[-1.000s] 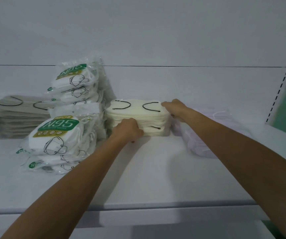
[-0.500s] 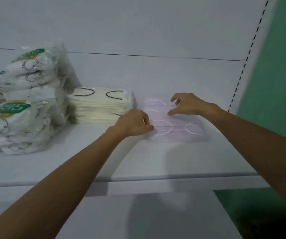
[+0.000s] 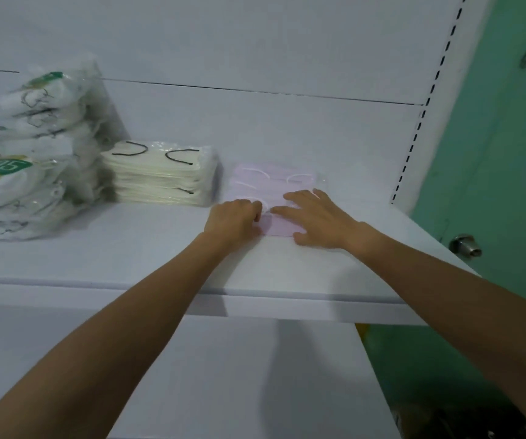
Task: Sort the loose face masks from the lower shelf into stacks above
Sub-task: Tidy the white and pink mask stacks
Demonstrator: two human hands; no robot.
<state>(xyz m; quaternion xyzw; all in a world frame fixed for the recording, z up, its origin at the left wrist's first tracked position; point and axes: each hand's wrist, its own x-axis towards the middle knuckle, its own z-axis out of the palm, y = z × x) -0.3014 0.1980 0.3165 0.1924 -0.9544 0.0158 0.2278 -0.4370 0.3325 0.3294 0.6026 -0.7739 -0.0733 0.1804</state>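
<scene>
A low pile of pink face masks point(image 3: 271, 182) with white ear loops lies on the upper shelf point(image 3: 128, 248), right of a taller stack of cream masks point(image 3: 160, 179) with black loops. My left hand point(image 3: 234, 218) has its fingers curled against the pink pile's front left edge; whether it grips a mask I cannot tell. My right hand point(image 3: 317, 217) lies flat, fingers spread, pressing on the front right of the pink pile.
Bagged N95 mask packs point(image 3: 30, 153) are heaped at the left of the shelf. A perforated shelf upright point(image 3: 426, 99) stands at the right, then a green door with a metal knob point(image 3: 464, 245). The lower shelf point(image 3: 223, 375) shows white below.
Both hands left the cream stack and moved right onto the pink masks. Since half a second ago the right hand has come forward and flattened on the pile. My view shifted right.
</scene>
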